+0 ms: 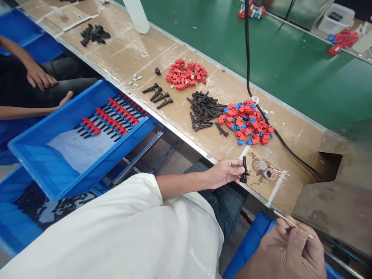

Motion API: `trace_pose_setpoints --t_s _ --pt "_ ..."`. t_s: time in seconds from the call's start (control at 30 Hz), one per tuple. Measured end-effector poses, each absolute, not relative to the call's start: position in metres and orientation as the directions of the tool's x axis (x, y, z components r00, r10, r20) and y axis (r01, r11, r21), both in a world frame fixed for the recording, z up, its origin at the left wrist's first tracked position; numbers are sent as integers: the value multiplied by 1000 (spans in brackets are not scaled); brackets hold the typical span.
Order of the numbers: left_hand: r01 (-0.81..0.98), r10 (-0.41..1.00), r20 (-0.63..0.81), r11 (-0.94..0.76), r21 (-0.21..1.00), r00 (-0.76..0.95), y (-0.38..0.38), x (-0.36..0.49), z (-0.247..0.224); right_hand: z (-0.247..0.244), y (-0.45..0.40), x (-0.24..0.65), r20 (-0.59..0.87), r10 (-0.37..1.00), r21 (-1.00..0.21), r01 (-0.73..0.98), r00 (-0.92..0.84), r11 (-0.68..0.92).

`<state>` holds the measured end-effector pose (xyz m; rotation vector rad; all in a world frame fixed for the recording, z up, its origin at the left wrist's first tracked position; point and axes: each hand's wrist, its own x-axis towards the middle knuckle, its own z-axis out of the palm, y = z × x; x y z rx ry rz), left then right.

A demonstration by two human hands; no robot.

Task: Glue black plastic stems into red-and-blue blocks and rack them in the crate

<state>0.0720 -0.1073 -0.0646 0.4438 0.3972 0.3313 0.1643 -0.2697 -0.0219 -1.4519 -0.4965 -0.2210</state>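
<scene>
My left hand pinches a black plastic part, held upright over the bench's front edge. Between thumb and fingers of my right hand, at the lower right, is a thin wooden swab. Two small clear cups stand just right of the black part on stained cardboard, with more sticks lying beside them. Beyond my left hand lie a heap of red and blue pieces and a pile of black parts. Farther left is a pile of red pieces.
A blue tray at the left holds rows of red, blue and black assemblies. Another person's hands rest near it. A black cable hangs down across the bench. Behind runs a green surface; a blue bin is below my right hand.
</scene>
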Motion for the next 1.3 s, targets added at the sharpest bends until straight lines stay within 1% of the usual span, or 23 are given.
trace_pose_setpoints --t_s 0.07,0.13,0.23,0.3,0.37,0.57,0.67,0.8,0.9,1.0,1.1,1.2,1.3 --pt "-200 345 -294 881 429 891 -108 71 -65 -25 -271 171 401 151 -914 385 903 128" --pt "-184 314 -301 903 389 901 -109 71 -65 -28 -272 177 387 116 -920 375 915 117" --pt "-164 277 -341 931 325 898 -109 72 -65 -31 -270 188 413 29 -907 408 910 106" --pt "-159 273 -364 936 313 891 -110 73 -65 -31 -266 195 429 4 -899 427 903 96" --pt "-159 285 -374 929 333 882 -112 74 -66 -31 -261 202 443 7 -895 442 896 67" --pt "-182 365 -354 872 455 861 -115 72 -63 -30 -246 210 391 43 -918 393 919 -57" --pt "-188 400 -343 838 513 850 -114 70 -60 -31 -244 211 410 45 -910 412 911 -53" --pt "-174 416 -359 820 546 835 -114 69 -59 -34 -243 215 407 38 -913 408 913 -16" --pt "-165 422 -374 816 554 826 -115 72 -60 -35 -241 218 400 71 -913 404 914 -58" --pt "-171 436 -386 812 558 813 -115 74 -61 -39 -238 222 399 110 -896 413 910 -162" --pt "-176 457 -392 800 574 799 -116 76 -62 -46 -234 228 411 187 -856 448 892 -258" --pt "-176 466 -398 795 581 790 -115 76 -63 -53 -231 232 415 261 -816 483 872 -317" --pt "-174 455 -403 806 566 794 -115 76 -63 -56 -230 232 422 357 -740 544 833 -395"
